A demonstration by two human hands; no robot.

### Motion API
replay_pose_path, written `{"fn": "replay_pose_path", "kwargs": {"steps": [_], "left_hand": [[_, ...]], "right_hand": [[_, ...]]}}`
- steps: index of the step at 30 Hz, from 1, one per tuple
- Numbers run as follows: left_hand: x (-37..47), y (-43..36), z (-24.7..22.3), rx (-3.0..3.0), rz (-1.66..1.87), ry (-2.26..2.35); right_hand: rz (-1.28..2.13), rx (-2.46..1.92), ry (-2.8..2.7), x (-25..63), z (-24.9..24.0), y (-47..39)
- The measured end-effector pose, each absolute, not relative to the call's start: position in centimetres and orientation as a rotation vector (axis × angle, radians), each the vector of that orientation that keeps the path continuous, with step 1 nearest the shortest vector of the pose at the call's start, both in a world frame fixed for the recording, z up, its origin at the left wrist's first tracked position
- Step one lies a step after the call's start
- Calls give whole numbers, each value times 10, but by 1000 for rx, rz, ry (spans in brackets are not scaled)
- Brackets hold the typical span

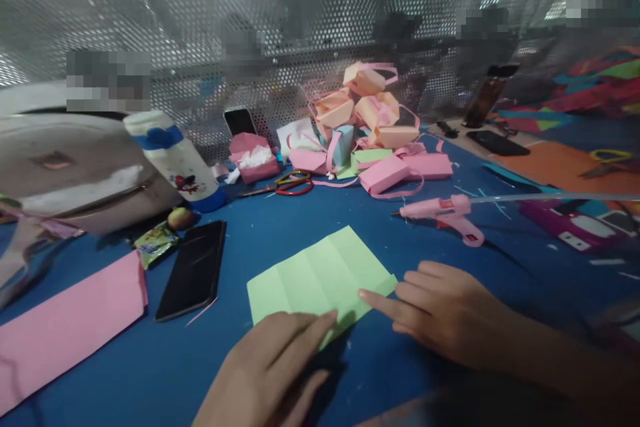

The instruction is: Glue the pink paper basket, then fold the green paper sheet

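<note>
A light green sheet of paper (315,267) with several parallel creases lies on the blue table (240,367), a narrow strip folded along its near right edge. My left hand (280,360) rests on the sheet's near edge, fingers stretched out and the thumb apart below. From the right, my right hand (435,310) touches the sheet near its right corner with an extended index finger, the other fingers curled. Neither hand grips anything visible. A pink glue gun (450,210) lies behind my right hand.
Pink card (75,320), a black phone (195,270) and a snack packet (156,243) lie left. Behind are a tilted bottle (175,160), red-handled scissors (294,185) and piled small paper bags (370,113). A purple power strip (570,223) is right, by orange paper (565,163).
</note>
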State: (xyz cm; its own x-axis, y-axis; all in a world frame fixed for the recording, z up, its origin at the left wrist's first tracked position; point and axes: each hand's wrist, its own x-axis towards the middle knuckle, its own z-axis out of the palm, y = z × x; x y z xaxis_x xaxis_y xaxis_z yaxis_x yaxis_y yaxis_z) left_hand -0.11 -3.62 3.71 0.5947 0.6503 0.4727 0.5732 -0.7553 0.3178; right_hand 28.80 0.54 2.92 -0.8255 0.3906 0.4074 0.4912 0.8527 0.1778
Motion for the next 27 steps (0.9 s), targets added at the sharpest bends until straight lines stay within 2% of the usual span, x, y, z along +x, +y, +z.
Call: {"fn": "replay_pose_path", "kwargs": {"steps": [6, 13, 21, 27], "left_hand": [[29, -28, 70, 1754, 949, 1053], [34, -39, 65, 1406, 941, 1010], [27, -57, 80, 1698, 948, 1145], [-4, -82, 53, 2249, 1116, 1307]], "right_hand": [[-445, -485, -2580, 267, 48, -9], [-507, -499, -2573, 264, 55, -28], [-610, -452, -2567, 258, 64, -48], [-540, -406, -2578, 271, 66, -45]]}}
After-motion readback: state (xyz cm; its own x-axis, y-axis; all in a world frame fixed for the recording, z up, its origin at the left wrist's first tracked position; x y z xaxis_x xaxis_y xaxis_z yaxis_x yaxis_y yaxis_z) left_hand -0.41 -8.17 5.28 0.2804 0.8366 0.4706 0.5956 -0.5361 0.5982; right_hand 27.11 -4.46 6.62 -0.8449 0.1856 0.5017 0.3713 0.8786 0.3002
